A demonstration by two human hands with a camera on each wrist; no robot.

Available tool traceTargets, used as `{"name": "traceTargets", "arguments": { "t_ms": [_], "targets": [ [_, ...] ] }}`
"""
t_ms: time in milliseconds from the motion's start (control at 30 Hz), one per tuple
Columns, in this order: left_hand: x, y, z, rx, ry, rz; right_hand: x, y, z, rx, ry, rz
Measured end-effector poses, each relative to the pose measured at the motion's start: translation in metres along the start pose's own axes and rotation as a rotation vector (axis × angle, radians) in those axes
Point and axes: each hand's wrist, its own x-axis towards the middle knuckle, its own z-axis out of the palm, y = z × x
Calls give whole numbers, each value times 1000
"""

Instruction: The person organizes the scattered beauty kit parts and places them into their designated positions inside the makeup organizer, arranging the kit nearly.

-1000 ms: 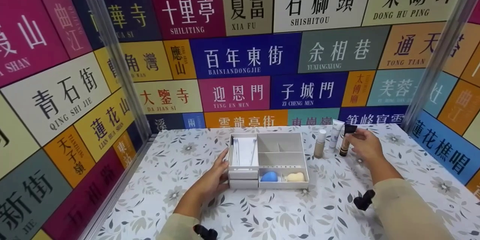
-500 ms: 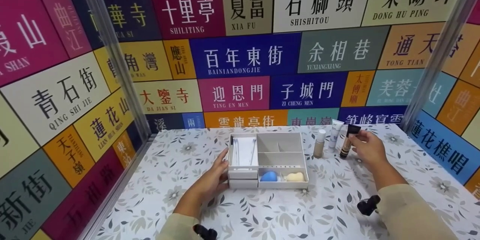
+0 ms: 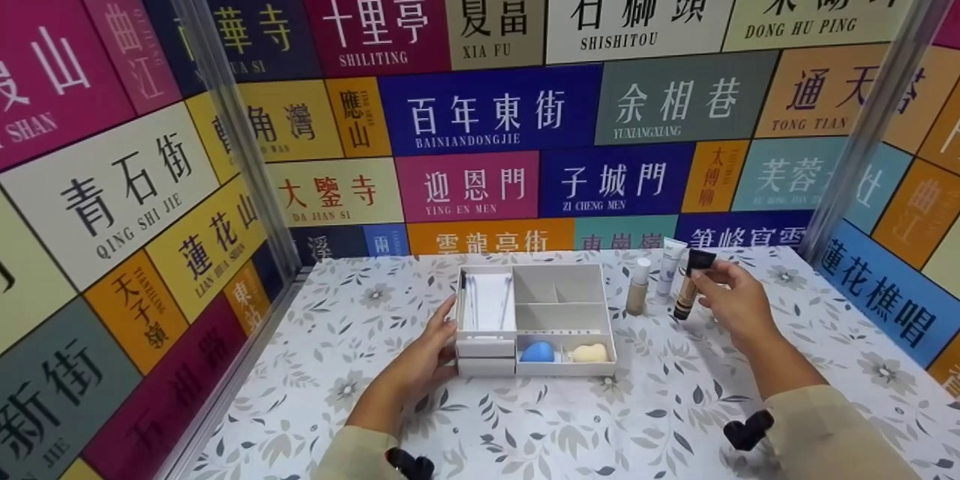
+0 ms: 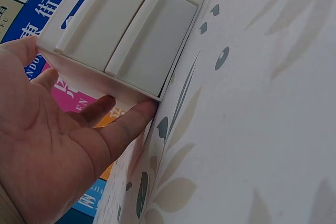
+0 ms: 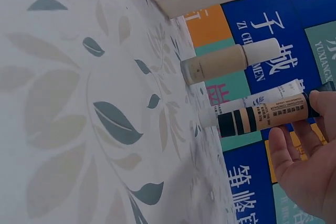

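My right hand [image 3: 739,304] pinches a beige foundation tube with a black cap [image 3: 685,294] near its cap end. The tube leans, cap up and to the right; whether its base touches the tabletop I cannot tell. In the right wrist view its printed label [image 5: 268,113] shows. A foundation bottle with a white cap [image 3: 637,288] and a white squeeze tube [image 3: 670,270] stand just left of it. My left hand [image 3: 424,352] rests its fingers against the left side of a white organizer box [image 3: 566,369], beside its small drawers [image 4: 105,14].
Inside the box's front compartments sit a blue makeup sponge [image 3: 538,352] and a cream one [image 3: 589,353]. Thin sticks [image 3: 474,304] lie in its left section. A floral cloth [image 3: 525,427] covers the table, and a panelled wall of signs [image 3: 487,112] rises behind.
My right hand has tilted the foundation tube further and drawn it slightly nearer, while the right forearm shifted right. The left hand and the box stay put.
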Motion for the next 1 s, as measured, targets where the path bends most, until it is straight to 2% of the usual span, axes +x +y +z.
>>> {"name": "traceTargets", "arguments": {
  "t_ms": [567,1000],
  "targets": [
    [0,3,1,-19,20,-21,-36,-54,31,73,-61,-143],
    [1,2,0,-22,8,-6,-49,-83,65,168,-147,-222]
  ]
}}
